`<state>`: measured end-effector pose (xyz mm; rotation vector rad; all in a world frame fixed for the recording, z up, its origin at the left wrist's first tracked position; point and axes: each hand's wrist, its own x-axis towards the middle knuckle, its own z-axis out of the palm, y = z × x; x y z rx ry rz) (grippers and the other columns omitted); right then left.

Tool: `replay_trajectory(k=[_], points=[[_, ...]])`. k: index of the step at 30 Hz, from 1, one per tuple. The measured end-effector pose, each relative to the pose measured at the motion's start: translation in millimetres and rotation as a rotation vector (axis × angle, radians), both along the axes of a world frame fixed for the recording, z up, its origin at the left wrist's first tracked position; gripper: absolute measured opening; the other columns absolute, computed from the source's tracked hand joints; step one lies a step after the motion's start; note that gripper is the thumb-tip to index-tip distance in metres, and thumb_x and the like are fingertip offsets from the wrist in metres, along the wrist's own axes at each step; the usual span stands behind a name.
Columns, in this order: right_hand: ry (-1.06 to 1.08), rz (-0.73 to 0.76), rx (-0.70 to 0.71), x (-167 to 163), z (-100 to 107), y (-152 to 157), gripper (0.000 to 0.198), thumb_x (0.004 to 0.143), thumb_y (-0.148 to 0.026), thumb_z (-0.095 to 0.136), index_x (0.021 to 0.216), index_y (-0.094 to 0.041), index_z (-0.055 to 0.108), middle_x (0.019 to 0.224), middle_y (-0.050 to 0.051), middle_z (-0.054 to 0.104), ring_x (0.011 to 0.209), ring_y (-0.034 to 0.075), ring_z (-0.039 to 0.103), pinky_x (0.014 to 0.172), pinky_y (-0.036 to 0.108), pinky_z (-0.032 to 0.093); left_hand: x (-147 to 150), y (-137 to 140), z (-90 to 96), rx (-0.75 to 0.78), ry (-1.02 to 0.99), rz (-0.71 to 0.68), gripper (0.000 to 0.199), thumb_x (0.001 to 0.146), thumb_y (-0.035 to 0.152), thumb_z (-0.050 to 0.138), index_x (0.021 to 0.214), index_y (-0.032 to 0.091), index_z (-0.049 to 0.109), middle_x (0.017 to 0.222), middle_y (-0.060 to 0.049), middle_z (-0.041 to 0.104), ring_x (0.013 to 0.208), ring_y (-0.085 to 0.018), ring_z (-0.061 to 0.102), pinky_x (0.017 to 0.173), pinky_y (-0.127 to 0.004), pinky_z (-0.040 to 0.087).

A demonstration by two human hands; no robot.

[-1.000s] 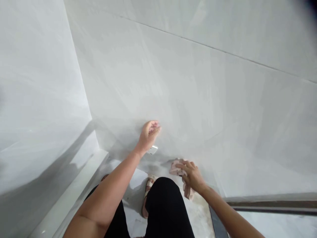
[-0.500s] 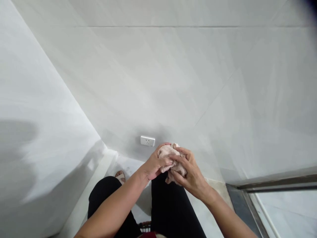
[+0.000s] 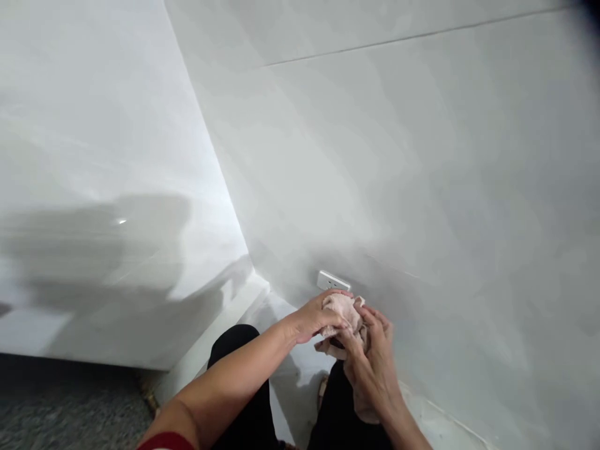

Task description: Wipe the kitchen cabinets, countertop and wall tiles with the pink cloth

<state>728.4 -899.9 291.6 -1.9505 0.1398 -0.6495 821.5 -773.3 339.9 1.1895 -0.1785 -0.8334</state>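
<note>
A crumpled pale pink cloth (image 3: 343, 307) is bunched between my two hands, low in the view and in front of the wall. My left hand (image 3: 319, 320) grips it from the left with its fingers curled around it. From the right, my right hand (image 3: 375, 353) pinches the cloth's folds, and part of the cloth hangs down below the palm. Whether anything is wrapped inside the cloth is hidden. Just above my left fingers, a white wall socket (image 3: 334, 280) is partly covered by my hand.
Tall pale grey wall panels (image 3: 375, 162) stand ahead, meeting a white side wall (image 3: 94, 125) at a corner on the left. Below are my black-trousered legs (image 3: 248, 400) and a pale floor (image 3: 293, 381). A dark grey speckled surface (image 3: 65, 406) lies at the lower left.
The view has turned left, so the socket and corner sit further right and the metal-framed edge has left the picture. My right hand has shifted its hold, and more cloth hangs down.
</note>
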Motion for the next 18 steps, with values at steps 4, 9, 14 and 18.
replay_trajectory(k=[4, 9, 14, 18], points=[[0.111, 0.071, 0.146, 42, -13, 38, 0.052, 0.095, -0.056, 0.053, 0.135, -0.024, 0.053, 0.136, 0.014, 0.045, 0.133, 0.031, 0.04, 0.107, 0.053, 0.041, 24, 25, -22.5, 0.055, 0.031, 0.238, 0.06, 0.052, 0.016, 0.063, 0.111, 0.019, 0.065, 0.091, -0.002, 0.069, 0.076, -0.015, 0.061, 0.064, -0.024, 0.045], [0.019, 0.053, 0.028, 84, -44, 81, 0.046, 0.097, -0.049, 0.051, 0.137, -0.025, 0.054, 0.135, 0.016, 0.046, 0.133, 0.034, 0.039, 0.101, 0.053, 0.046, 38, 60, -49.2, -0.043, 0.112, 0.536, 0.061, 0.053, 0.019, 0.061, 0.114, 0.02, 0.059, 0.097, -0.003, 0.07, 0.085, -0.017, 0.065, 0.073, -0.026, 0.049], [-0.177, 0.097, -0.158, 102, -132, 111, 0.056, 0.097, -0.04, 0.05, 0.151, -0.035, 0.041, 0.135, 0.016, 0.047, 0.124, 0.036, 0.052, 0.088, 0.054, 0.055, 40, 77, -106.5, -0.001, 0.13, 0.688, 0.066, 0.05, 0.016, 0.059, 0.116, 0.021, 0.054, 0.086, -0.001, 0.068, 0.072, -0.017, 0.064, 0.064, -0.027, 0.049], [-0.232, 0.199, -0.201, 93, -186, 128, 0.067, 0.091, -0.046, 0.058, 0.154, -0.046, 0.034, 0.129, 0.014, 0.057, 0.119, 0.043, 0.058, 0.086, 0.065, 0.055, 32, 90, -170.7, -0.051, 0.185, 0.867, 0.059, 0.051, 0.016, 0.065, 0.108, 0.025, 0.052, 0.085, 0.0, 0.066, 0.072, -0.017, 0.065, 0.064, -0.027, 0.049]])
